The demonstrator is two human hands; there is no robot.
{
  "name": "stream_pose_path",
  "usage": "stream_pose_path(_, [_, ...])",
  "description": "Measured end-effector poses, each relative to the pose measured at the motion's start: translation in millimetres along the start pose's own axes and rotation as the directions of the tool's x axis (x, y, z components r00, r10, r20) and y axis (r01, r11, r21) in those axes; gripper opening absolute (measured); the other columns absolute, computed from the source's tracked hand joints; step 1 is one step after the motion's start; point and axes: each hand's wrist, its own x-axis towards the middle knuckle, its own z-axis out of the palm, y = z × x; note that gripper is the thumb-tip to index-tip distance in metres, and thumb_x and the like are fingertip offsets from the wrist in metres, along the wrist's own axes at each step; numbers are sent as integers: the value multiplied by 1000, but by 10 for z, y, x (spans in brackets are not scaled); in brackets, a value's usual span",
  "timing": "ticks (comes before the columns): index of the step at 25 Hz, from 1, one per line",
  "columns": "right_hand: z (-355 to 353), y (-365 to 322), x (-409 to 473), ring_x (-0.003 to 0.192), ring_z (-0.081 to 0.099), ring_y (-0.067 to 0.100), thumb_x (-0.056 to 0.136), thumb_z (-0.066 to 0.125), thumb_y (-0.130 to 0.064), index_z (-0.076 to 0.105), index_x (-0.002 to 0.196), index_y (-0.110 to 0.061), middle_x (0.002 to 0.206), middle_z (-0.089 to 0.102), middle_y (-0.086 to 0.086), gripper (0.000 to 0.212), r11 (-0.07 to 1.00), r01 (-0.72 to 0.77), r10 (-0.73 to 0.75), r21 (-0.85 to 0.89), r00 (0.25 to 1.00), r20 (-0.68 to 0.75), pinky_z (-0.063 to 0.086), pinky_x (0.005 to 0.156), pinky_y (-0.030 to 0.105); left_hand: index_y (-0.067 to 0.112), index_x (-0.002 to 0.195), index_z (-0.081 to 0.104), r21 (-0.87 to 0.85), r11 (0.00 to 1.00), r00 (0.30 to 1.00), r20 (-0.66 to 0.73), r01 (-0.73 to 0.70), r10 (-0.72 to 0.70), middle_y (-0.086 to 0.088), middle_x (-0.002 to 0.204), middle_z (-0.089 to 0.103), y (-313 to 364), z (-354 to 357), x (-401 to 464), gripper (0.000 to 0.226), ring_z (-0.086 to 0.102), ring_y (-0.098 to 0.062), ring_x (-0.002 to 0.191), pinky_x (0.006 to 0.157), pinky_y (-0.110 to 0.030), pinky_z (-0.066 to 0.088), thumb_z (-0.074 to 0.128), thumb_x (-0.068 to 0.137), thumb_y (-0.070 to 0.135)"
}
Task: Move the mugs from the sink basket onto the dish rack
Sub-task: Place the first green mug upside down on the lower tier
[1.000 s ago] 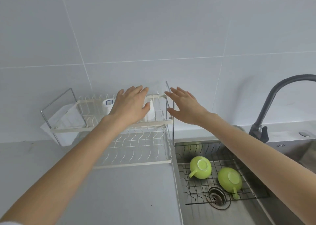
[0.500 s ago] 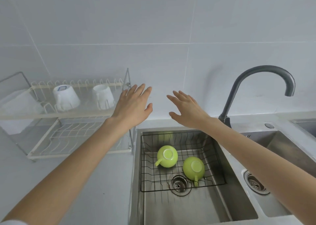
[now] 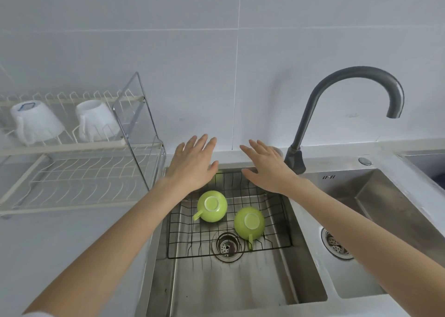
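Observation:
Two green mugs lie upside down in the black wire sink basket (image 3: 277, 220): the left green mug (image 3: 212, 206) with its handle to the lower left, the right green mug (image 3: 249, 223) with its handle toward me. My left hand (image 3: 192, 165) hovers open above the basket's far left, just above the left mug. My right hand (image 3: 267, 167) is open over the basket's far right edge. On the white dish rack (image 3: 72, 148) at the left, two white mugs (image 3: 36, 121) (image 3: 96, 120) stand upside down on the upper shelf.
A dark curved faucet (image 3: 337, 99) rises behind the sink, close to my right hand. A drain (image 3: 227, 244) sits under the basket's front. A second basin (image 3: 373, 232) lies to the right. The tiled wall is close behind.
Both hands have moved right and down from the dish rack to above the sink basket, empty and spread. The view has turned from the rack toward the sink.

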Motion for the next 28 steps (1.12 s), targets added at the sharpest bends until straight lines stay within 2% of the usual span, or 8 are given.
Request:
stream_pose_path(9, [593,634,137,146,7,27,92,46,-29,18,146,-15,157,15,12,62,975,-167,149,145,981,127,11,118,40,14,144,14,-101,995,984,177,0,18,-10,155,19,263,725,380,60,21,-26,142,114,-42,23,36,93,38])
stream_pose_path(16, [1178,904,237,145,10,28,92,46,-24,19,146,-13,155,17,17,61,862,-376,270,341,909,318,16,117,38,15,144,15,-190,980,942,337,63,5,-9,155,19,377,1372,495,61,23,-26,141,112,-40,26,37,93,38])
stream_pose_path(20, [1473,1034,277,143,18,31,92,48,-23,21,145,-11,153,22,18,61,815,-448,301,367,869,392,22,115,39,13,144,15,-225,970,914,406,96,4,-9,154,22,384,1708,554,61,26,-27,139,110,-41,30,38,93,37])
stream_pose_path(25, [1823,1188,288,132,36,35,91,48,-18,26,143,-8,143,36,21,58,745,-543,334,387,806,488,32,108,38,14,144,15,-297,931,853,521,212,-28,-7,153,25,376,2122,569,61,30,-25,137,108,-40,34,39,93,36])
stream_pose_path(28, [1994,1206,306,125,43,35,91,48,-17,27,141,-5,138,41,21,55,692,-599,348,403,765,541,37,103,35,13,144,15,-400,848,809,585,347,-56,-6,153,24,420,2344,570,62,29,-22,138,109,-37,31,42,92,36])
